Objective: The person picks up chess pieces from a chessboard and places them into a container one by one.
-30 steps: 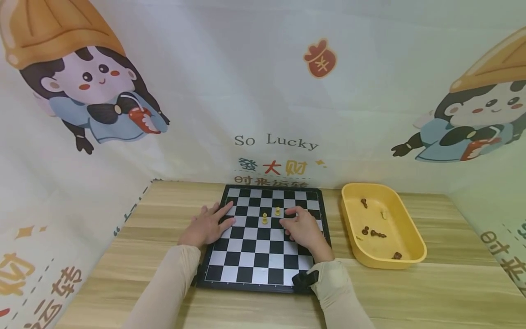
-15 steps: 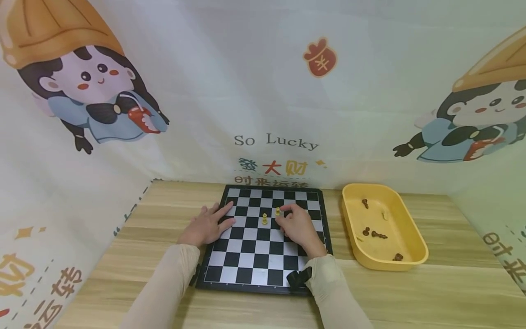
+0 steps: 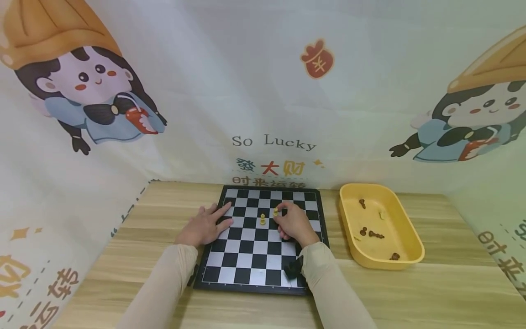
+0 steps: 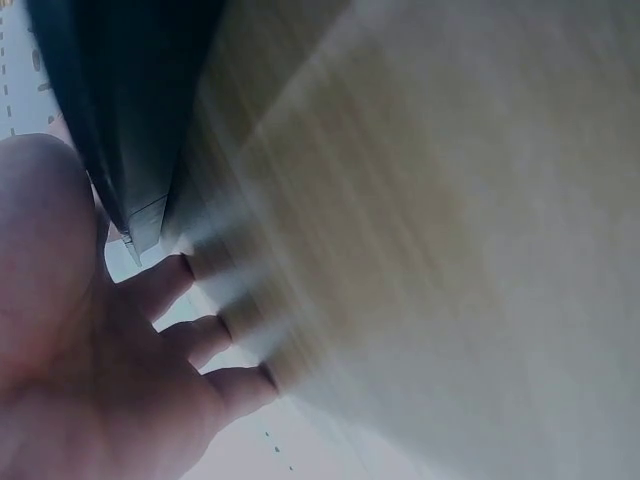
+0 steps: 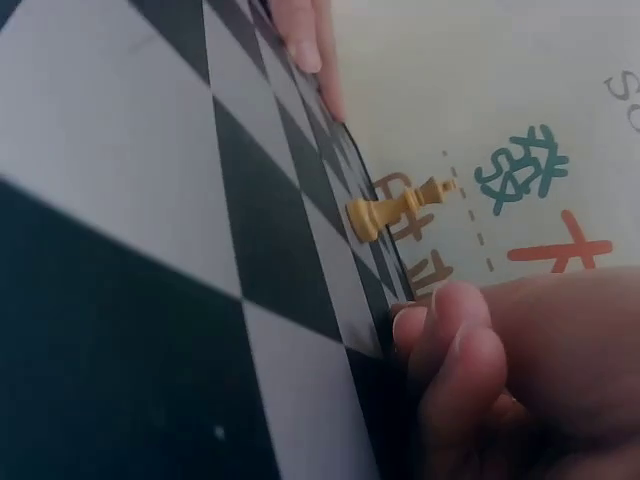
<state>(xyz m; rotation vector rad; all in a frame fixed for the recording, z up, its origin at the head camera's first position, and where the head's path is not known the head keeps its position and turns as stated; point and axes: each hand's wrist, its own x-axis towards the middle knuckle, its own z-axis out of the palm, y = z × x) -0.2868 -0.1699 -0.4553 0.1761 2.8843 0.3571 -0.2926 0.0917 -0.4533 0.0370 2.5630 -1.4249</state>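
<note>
A black-and-white chessboard (image 3: pixel 251 260) lies on the wooden table. Near its middle stands a gold chess king (image 3: pixel 262 219), seen sideways in the right wrist view as a tall crowned piece (image 5: pixel 400 208). Just right of and behind it, a smaller gold chess piece (image 3: pixel 276 212) sits between the forefinger and thumb of my right hand (image 3: pixel 295 224), which pinches it at board level. In the right wrist view the curled fingers (image 5: pixel 470 360) hide that small piece. My left hand (image 3: pixel 204 225) rests with spread fingers over the board's left edge; three of its fingertips reach the tabletop (image 4: pixel 240 390).
To the right of the board stands a yellow plastic tray (image 3: pixel 411 246). Several dark brown chess pieces (image 3: pixel 376 234) and a couple of gold ones (image 3: pixel 381 215) lie in it. A printed cloth (image 3: pixel 197 91) hangs behind the table.
My right hand has moved left across the board to the smaller gold piece and taken it between forefinger and thumb. The left hand and the king keep their places.
</note>
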